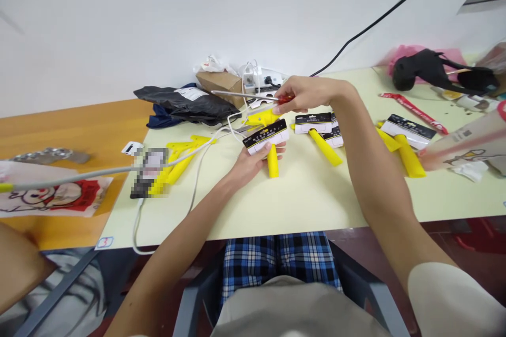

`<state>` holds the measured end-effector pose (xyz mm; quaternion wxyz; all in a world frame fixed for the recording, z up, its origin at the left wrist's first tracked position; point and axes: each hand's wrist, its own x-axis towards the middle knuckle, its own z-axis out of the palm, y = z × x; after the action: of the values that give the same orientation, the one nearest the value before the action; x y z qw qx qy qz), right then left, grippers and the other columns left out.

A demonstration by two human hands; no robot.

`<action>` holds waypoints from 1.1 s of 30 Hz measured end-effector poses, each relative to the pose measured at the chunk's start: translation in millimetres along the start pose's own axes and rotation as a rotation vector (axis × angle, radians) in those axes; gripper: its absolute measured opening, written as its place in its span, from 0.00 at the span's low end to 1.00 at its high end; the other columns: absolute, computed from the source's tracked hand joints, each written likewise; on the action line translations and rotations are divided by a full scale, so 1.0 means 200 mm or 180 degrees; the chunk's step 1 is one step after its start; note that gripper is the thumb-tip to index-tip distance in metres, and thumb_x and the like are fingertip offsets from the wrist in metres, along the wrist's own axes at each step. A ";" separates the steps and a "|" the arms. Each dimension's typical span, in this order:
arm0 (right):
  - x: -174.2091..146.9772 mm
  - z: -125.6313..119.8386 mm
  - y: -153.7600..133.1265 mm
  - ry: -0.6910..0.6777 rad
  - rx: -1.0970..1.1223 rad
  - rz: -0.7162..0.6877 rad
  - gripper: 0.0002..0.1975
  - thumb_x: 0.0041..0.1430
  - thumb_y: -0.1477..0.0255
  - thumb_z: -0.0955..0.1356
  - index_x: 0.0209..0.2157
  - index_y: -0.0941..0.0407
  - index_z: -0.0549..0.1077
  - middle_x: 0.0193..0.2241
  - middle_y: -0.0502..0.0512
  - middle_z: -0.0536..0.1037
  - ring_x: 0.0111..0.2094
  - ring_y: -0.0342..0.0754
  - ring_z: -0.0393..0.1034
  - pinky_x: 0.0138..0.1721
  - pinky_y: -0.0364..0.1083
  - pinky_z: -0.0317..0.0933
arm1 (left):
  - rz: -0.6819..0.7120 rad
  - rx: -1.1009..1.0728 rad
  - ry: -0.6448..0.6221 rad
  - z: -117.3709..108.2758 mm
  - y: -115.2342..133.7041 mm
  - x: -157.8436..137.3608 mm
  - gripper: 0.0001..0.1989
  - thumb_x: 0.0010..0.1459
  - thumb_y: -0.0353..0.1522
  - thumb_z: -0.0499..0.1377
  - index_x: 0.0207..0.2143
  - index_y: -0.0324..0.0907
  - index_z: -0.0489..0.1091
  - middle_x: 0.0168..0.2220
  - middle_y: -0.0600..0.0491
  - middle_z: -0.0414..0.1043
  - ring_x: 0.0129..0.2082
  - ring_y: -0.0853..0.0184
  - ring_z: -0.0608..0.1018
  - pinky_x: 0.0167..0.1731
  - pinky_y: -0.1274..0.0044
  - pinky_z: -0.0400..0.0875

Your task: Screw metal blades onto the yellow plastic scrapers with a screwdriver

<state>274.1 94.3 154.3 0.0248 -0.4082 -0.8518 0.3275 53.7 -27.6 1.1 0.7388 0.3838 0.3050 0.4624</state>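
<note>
My left hand [255, 163] is wrapped round a yellow T-shaped hand tool [272, 162], whose handle points down towards me. A black-and-white header card [267, 138] hangs across the tool, and my thumb presses on its lower edge. Above it, my right hand [302, 96] grips a screwdriver [285, 99] by its red handle. The shaft lies nearly level and points left, over the yellow head of the tool. Some of my right fingers reach down at the head's right end; whether they touch it I cannot tell.
More yellow tools with cards [324, 147] lie right of my hands, others [185, 160] to the left. A white cable [95, 172] crosses the left side. Behind are a black plastic bag [190, 105], a cardboard box [221, 87] and a power strip [261, 79]. Another person's arm [21, 258] shows at left.
</note>
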 end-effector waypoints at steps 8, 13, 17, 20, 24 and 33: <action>0.09 0.10 -0.06 -0.0467 -0.0120 -0.0065 0.07 0.56 0.75 0.71 0.26 0.56 0.70 0.20 0.48 0.65 0.24 0.43 0.58 0.28 0.48 0.50 | 0.0125 -0.0076 0.0288 -0.03 0.04 0.00 0.19 0.61 0.39 0.74 0.52 0.41 0.80 0.54 0.40 0.84 0.53 0.53 0.86 0.53 0.63 0.81; 0.09 0.08 -0.02 -0.0864 -0.0062 0.0039 0.01 0.53 0.75 0.69 0.29 0.55 0.72 0.20 0.47 0.68 0.23 0.42 0.59 0.26 0.45 0.51 | 0.0103 -0.0046 0.0242 -0.04 0.04 0.01 0.21 0.62 0.42 0.73 0.52 0.39 0.80 0.53 0.39 0.84 0.50 0.53 0.87 0.46 0.66 0.83; 0.10 0.09 0.00 -0.1140 0.0031 0.0128 0.04 0.50 0.76 0.68 0.31 0.56 0.73 0.20 0.45 0.68 0.23 0.41 0.59 0.26 0.44 0.51 | 0.0042 0.0050 0.0328 -0.03 0.02 0.01 0.22 0.61 0.43 0.73 0.51 0.38 0.80 0.52 0.39 0.84 0.49 0.54 0.87 0.44 0.68 0.83; 0.11 0.10 0.01 -0.1126 0.0025 0.0264 0.03 0.53 0.77 0.68 0.31 0.58 0.74 0.20 0.44 0.66 0.22 0.39 0.57 0.26 0.44 0.50 | 0.0029 0.0057 0.0439 -0.02 0.00 0.01 0.22 0.61 0.43 0.73 0.51 0.38 0.80 0.53 0.39 0.84 0.49 0.56 0.87 0.42 0.70 0.84; 0.10 0.10 0.02 -0.0900 -0.0098 0.0480 0.06 0.59 0.72 0.72 0.29 0.57 0.74 0.19 0.45 0.64 0.21 0.40 0.55 0.26 0.45 0.49 | -0.0007 -0.0001 0.0628 -0.02 0.00 0.02 0.21 0.61 0.42 0.73 0.50 0.39 0.80 0.52 0.40 0.85 0.47 0.57 0.88 0.39 0.73 0.83; 0.11 0.10 0.07 -0.0193 -0.0088 0.0490 0.34 0.54 0.36 0.75 0.30 0.55 0.72 0.24 0.49 0.62 0.25 0.43 0.56 0.28 0.47 0.52 | -0.0158 0.0036 0.0792 -0.02 0.04 0.02 0.19 0.60 0.39 0.73 0.50 0.38 0.80 0.48 0.41 0.85 0.43 0.61 0.87 0.37 0.74 0.83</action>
<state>262.0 105.6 125.7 -0.0320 -0.4626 -0.8227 0.3288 49.4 -20.1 5.3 0.7043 0.3199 0.4064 0.4863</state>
